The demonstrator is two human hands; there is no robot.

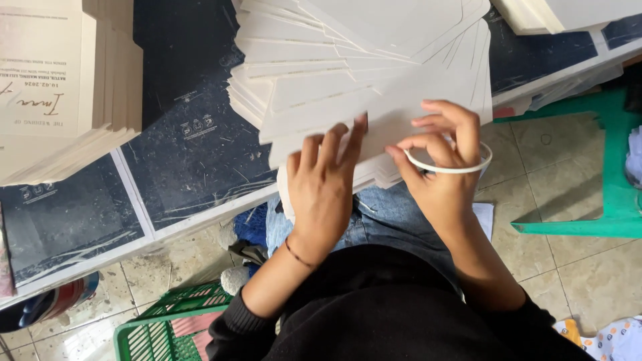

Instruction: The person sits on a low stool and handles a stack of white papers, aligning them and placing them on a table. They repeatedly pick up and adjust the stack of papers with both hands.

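A fanned stack of cream paper sheets (361,73) lies on a dark blue work table (194,154), overhanging its near edge. My left hand (321,187) rests flat on the lowest sheets, fingers spread and pointing up. My right hand (445,160) is beside it at the stack's right edge, with a white ring-shaped band (468,167) looped around its fingers and thumb pinched toward the forefinger. Both wrists come out of black sleeves; a thin dark bracelet sits on the left wrist.
A second pile of printed cream cards (60,87) sits at the table's left. More cream sheets (562,13) lie top right. A green plastic stool (602,200) stands on the tiled floor at right, a green crate (167,327) at bottom left.
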